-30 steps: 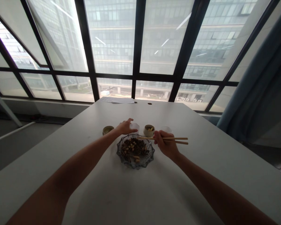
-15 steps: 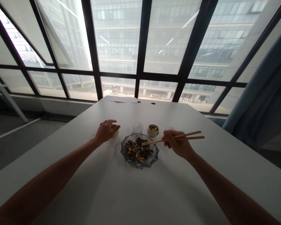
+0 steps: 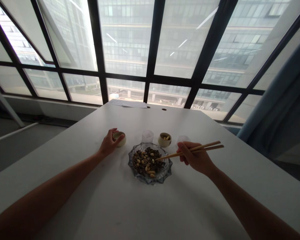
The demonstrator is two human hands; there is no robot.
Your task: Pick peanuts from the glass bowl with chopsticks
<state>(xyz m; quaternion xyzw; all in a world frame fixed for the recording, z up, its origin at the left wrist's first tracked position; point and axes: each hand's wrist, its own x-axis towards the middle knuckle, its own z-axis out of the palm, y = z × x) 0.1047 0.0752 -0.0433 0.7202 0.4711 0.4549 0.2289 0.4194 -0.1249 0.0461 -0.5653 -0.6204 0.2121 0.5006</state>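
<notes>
A scalloped glass dish (image 3: 150, 163) of mixed dark seeds and pale nuts sits mid-table. My right hand (image 3: 195, 158) grips a pair of wooden chopsticks (image 3: 190, 151), whose tips reach into the dish's right side. My left hand (image 3: 109, 143) wraps round a small beige cup (image 3: 120, 138) left of the dish. Behind the dish stand a small clear glass (image 3: 147, 136), a beige cup holding a few nuts (image 3: 164, 139), and another clear glass (image 3: 183, 138) partly hidden by my right hand.
The white table (image 3: 145, 203) runs to a wall of dark-framed windows. Papers (image 3: 128, 104) lie at its far edge beside a round cable hole (image 3: 164, 109). A blue curtain (image 3: 282, 100) hangs at the right; bare floor lies to the left.
My left hand left the clear glass, moved left and closed round the beige cup. The chopstick tips swung down from level above the dish into the seeds.
</notes>
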